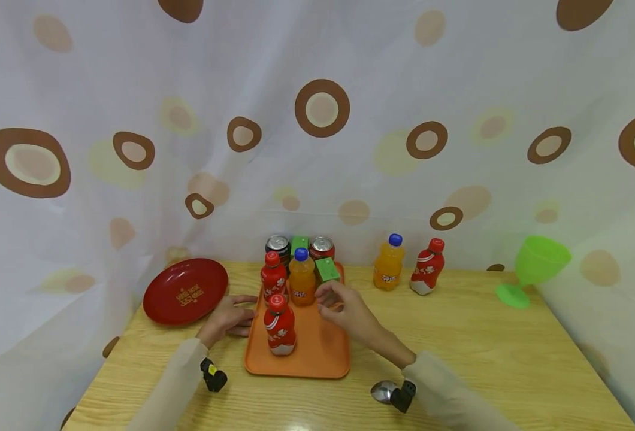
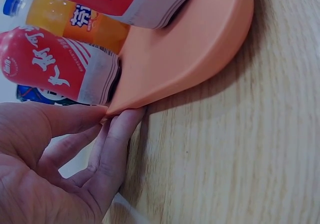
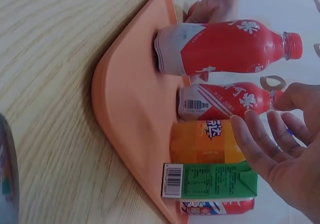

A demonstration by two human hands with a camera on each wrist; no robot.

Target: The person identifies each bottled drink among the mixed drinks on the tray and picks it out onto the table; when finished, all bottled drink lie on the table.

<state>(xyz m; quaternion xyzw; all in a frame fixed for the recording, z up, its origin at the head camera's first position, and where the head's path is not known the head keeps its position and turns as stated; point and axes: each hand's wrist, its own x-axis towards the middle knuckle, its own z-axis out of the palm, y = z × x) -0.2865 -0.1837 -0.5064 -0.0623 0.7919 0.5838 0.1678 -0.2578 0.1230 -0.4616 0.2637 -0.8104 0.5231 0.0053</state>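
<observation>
Tray, orange, one: lower middle of the head frame, on the worktop. Load: front red bottle, rear red bottle, orange bottle, two cartons, two cans. Handling, as judged: tray stiff and light in itself, its smooth face probably slippery; bottles tall, liable to topple on a tilt; best hold, both side rims, kept level. Left hand: thumb and fingers pinching the tray's left rim. Right hand: over the tray's right side, fingers bent and slightly apart, holding nothing. View differences: the left wrist view shows the pinch, which the head view leaves unclear; the right wrist view, lower middle, shows a carton's barcode face and a can's label, hidden from the head view. Head view only: plate, left of frame; goblet, right.
</observation>
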